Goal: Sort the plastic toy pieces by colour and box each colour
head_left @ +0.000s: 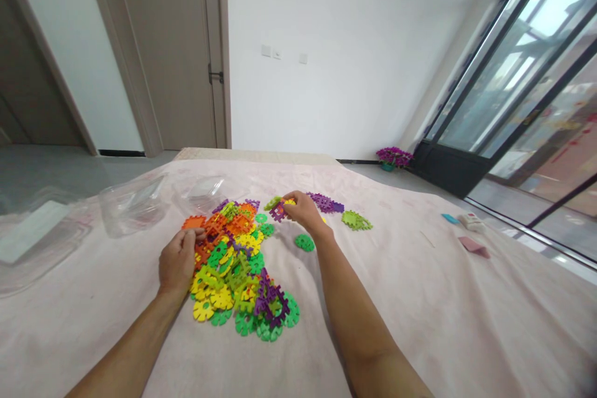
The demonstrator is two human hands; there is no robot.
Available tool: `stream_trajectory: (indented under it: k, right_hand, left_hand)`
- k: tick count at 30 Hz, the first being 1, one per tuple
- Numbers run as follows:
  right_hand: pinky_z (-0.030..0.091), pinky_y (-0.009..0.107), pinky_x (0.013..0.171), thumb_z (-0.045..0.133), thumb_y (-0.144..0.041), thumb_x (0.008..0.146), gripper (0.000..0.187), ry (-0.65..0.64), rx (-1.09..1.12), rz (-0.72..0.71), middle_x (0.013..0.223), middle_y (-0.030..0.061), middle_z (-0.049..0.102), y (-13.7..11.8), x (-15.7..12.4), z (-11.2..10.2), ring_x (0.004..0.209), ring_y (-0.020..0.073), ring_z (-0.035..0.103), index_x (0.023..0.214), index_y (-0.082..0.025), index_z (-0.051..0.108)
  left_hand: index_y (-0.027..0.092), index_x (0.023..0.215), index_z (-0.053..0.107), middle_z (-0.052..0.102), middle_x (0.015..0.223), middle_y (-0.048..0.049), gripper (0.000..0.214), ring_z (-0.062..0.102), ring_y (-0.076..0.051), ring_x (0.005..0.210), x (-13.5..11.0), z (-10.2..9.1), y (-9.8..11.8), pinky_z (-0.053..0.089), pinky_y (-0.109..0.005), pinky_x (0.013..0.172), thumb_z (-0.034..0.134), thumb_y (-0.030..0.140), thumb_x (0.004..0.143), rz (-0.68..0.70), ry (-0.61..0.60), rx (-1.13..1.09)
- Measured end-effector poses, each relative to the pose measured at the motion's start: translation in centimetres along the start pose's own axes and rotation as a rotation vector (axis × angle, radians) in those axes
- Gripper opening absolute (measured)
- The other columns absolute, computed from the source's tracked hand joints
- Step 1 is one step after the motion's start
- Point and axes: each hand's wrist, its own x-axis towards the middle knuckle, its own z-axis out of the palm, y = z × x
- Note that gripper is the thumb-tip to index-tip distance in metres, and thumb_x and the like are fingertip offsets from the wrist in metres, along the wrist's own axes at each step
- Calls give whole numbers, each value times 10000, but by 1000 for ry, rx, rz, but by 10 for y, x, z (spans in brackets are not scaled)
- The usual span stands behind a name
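Observation:
A mixed pile of plastic interlocking pieces [242, 261], in orange, yellow, green and purple, lies on the pink cloth. At the pile's left edge my left hand [177, 258] is closed, its thumb and fingers pinching a flat orange toothed piece [193, 222]. Beyond the pile, my right hand [302, 210] grips a purple toothed piece [276, 212], with lime green and yellow showing beside it. My fingers partly hide these pieces. Just past that hand lie purple pieces [326, 203]. A lime green toothed piece [357, 220] and green snowflake discs [305, 242] rest nearby.
Clear plastic containers [135, 202] stand at the left, one with a white label [35, 230]. On the right side of the cloth [420, 298] are a small white box [471, 222], a blue item [450, 218] and a pink item [474, 247].

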Motion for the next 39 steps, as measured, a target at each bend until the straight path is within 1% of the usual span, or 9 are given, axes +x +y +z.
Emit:
stream_trajectory:
  k: [6, 9, 12, 16, 21, 30, 33, 37, 39]
  right_hand:
    - [397, 221, 604, 607, -173, 744, 255, -14, -207, 113, 652, 15, 685, 48, 10, -14, 640, 147, 628, 948, -174, 759]
    - [388, 225, 617, 619, -151, 719, 281, 3, -307, 125, 771, 36, 730, 61, 9, -23, 714, 156, 640, 951, -181, 775]
    - [374, 222, 602, 600, -112, 698, 281, -38, -337, 139, 752, 33, 725, 68, 9, -28, 713, 156, 637, 896, -182, 785]
    - [365, 214, 587, 614, -99, 684, 205, -59, -349, 135, 701, 27, 708, 72, 9, -30, 667, 145, 619, 800, -164, 770]
    - [367, 205, 594, 665, -124, 675, 170, -71, -364, 126, 714, 11, 710, 70, 8, -29, 672, 139, 620, 809, -171, 758]
    - [427, 243, 725, 685, -143, 696, 244, 1, -503, 28, 913, 39, 748, 61, 8, -30, 894, 201, 657, 908, -232, 765]
    - [420, 231, 680, 629, -77, 700, 304, -18, -417, 6, 873, 40, 732, 65, 10, -25, 822, 179, 649, 960, -189, 740]
    - [414, 213, 659, 533, -2, 702, 564, -52, -249, -112, 859, 17, 706, 71, 13, -15, 781, 149, 625, 1226, -174, 652]
    - [422, 212, 678, 499, -2, 709, 544, -62, -195, -126, 862, 15, 696, 71, 15, -11, 784, 146, 618, 1190, -188, 670]
  left_hand:
    - [206, 1013, 733, 772, 942, -48, 415, 682, -254, 929, 0, 0, 1, 483, -362, 917, 453, 487, 890, 10, 8, 12]
    - [203, 1011, 734, 773, 941, -50, 412, 683, -257, 936, -1, -1, 2, 480, -365, 922, 453, 479, 888, 7, 9, 26]
    - [201, 1003, 734, 773, 938, -49, 406, 686, -257, 942, -2, -1, 4, 482, -364, 920, 455, 472, 885, 1, 9, 19]
    - [204, 1006, 735, 775, 946, -46, 409, 686, -257, 952, -3, -2, 6, 482, -367, 923, 450, 471, 887, 10, 13, 31]
    - [204, 1008, 736, 776, 950, -46, 409, 689, -256, 951, -2, -2, 6, 487, -365, 916, 445, 465, 887, 10, 9, 35]
    - [204, 1016, 736, 775, 960, -48, 404, 688, -253, 962, -1, -1, 3, 480, -363, 929, 454, 466, 894, 11, 5, 20]
    - [203, 1015, 736, 776, 953, -48, 406, 688, -254, 949, 0, -1, 1, 485, -360, 920, 457, 471, 892, 8, 5, 16]
    - [200, 1019, 731, 774, 943, -51, 412, 686, -257, 953, 0, -1, 1, 483, -360, 927, 457, 480, 893, 10, 1, 13]
    - [202, 1019, 729, 773, 946, -52, 408, 686, -255, 963, -1, -1, 2, 478, -358, 936, 458, 480, 895, 6, -5, 12]
